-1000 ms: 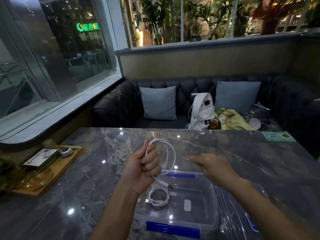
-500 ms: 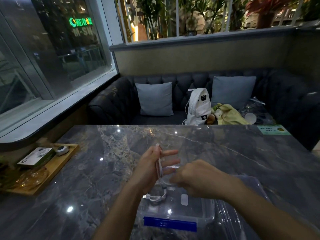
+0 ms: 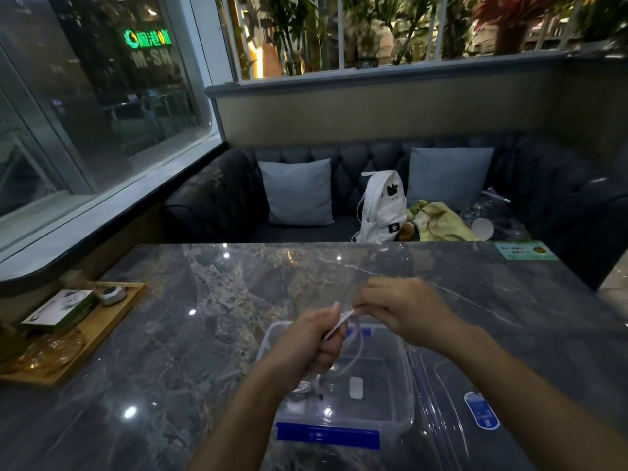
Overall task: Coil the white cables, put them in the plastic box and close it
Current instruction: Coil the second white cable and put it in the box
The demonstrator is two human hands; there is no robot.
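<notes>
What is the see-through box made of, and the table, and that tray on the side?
The box looks like clear plastic: you can see the table through its walls, and it has blue clips. The table looks like polished grey stone, perhaps marble, with pale veins and shiny light spots, though it could be an imitation. The tray looks like light wood, matt and yellowish brown.

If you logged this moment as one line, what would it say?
stage: coiling | left hand: gripping white cable | right hand: pinching its end | plastic box: open, under hands | lid: off, right of box
</notes>
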